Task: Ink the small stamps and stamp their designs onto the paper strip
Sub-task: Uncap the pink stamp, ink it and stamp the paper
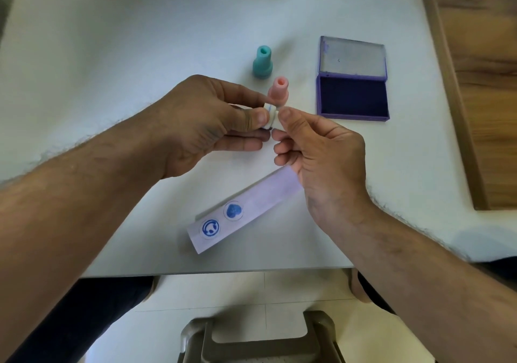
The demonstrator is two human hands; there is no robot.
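I am holding a small white stamp point(270, 116) in the air above the middle of the worktop point(112, 54), my left hand point(201, 127) closed in a grip around its body with thumb and fingers. My right hand point(316, 150) is pinching its near end between thumb and forefinger; whether I am pulling a cap off or only turning it, I cannot tell, as my fingers are hiding most of it.

The paper strip point(246, 208) is lying at about 6 o'clock from the stamp, slanting up to the right, with two blue prints at its lower left end: a round design point(210, 228) and a heart point(233, 211) just beside it. The rest of the strip is showing bare, so I judge the task partly done.

The ink pad point(353, 96) is sitting open at 3 o'clock, its lid point(353, 58) standing back. A pink stamp point(278, 91) is standing upright just behind my fingers at 12 o'clock, and a teal stamp point(263, 61) beyond it.

To do this step well, I am keeping my fingertips off the printing face, planning to press it flat and lightly on the pad, then bring it straight down on the bare paper beside the heart, without rocking it.
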